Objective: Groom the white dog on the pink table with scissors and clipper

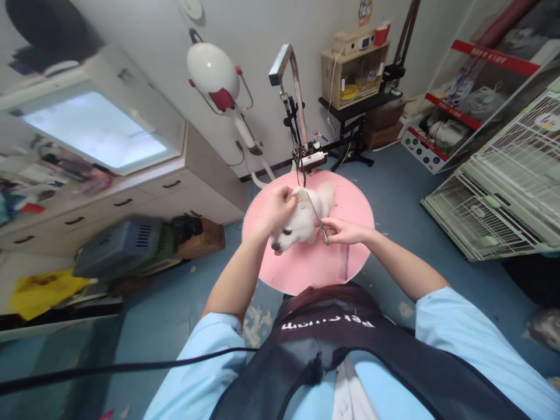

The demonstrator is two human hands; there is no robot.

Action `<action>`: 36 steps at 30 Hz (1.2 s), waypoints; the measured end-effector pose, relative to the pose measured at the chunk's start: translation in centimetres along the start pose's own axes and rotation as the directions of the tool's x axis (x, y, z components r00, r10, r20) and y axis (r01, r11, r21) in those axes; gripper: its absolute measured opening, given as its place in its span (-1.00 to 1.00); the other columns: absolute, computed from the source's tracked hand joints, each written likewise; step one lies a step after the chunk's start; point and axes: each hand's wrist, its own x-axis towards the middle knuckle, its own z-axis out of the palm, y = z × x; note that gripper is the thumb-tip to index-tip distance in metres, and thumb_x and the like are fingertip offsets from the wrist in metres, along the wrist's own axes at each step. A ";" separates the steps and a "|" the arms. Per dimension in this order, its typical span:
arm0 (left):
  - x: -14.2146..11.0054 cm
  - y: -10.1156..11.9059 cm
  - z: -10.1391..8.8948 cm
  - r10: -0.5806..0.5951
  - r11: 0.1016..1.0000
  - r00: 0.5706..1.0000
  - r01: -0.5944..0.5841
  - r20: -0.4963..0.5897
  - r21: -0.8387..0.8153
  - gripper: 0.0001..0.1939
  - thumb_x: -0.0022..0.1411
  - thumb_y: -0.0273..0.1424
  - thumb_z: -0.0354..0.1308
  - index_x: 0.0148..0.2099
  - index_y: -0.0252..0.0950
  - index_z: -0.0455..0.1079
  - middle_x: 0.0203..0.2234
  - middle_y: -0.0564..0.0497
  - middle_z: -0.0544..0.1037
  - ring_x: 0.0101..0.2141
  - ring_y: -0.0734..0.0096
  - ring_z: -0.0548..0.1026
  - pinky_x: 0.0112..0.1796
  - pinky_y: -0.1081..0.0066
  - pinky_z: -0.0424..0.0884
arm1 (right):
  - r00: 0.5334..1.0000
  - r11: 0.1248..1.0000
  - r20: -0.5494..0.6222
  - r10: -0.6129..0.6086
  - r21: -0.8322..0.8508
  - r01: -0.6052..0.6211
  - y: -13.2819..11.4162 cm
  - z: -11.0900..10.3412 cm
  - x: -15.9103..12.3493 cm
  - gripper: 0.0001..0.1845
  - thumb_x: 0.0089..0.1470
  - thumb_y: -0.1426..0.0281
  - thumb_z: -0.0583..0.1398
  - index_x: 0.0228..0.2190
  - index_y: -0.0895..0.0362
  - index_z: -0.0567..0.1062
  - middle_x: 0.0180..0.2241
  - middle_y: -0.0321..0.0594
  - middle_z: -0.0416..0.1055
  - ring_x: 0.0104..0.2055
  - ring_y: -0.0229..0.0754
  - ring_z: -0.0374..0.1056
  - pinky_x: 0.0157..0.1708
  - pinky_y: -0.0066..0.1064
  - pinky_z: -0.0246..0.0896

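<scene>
While left grip pinches dog's head, right grip clasps scissors.

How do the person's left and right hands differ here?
The left hand has its curled fingers against the top of the white dog's head, while the right hand holds scissors beside the head. The left hand is nearer the dog's muzzle; the right hand is on the side away from it. Both are bare and over the round pink table.
</scene>
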 end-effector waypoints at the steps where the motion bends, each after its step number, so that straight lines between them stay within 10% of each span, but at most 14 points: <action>1: 0.0 0.0 0.0 -0.009 1.000 1.000 0.009 0.004 -0.020 -0.89 0.13 -0.43 0.07 -0.45 -0.30 0.28 -0.55 0.07 0.36 -0.50 0.51 0.25 -0.42 0.44 0.10 | 1.000 1.000 0.015 0.001 0.013 -0.002 -0.1 -0.1 0.1 -0.63 -0.10 0.43 0.31 -0.21 0.14 0.35 -0.39 -0.39 0.35 -0.39 -0.34 0.30 -0.38 -0.49 0.23; 36: -0.4 0.2 -1.2 0.063 0.989 0.984 -0.039 0.165 -0.143 -0.84 0.17 -0.42 0.00 -0.47 -0.31 0.24 -0.55 0.10 0.35 -0.49 0.54 0.24 -0.44 0.46 0.10 | 0.998 0.938 0.007 0.056 -0.342 -0.050 -3.0 -2.5 -0.5 -0.59 -0.07 0.38 0.30 -0.12 0.10 0.44 -0.46 -0.38 0.33 -0.46 -0.28 0.27 -0.47 -0.47 0.19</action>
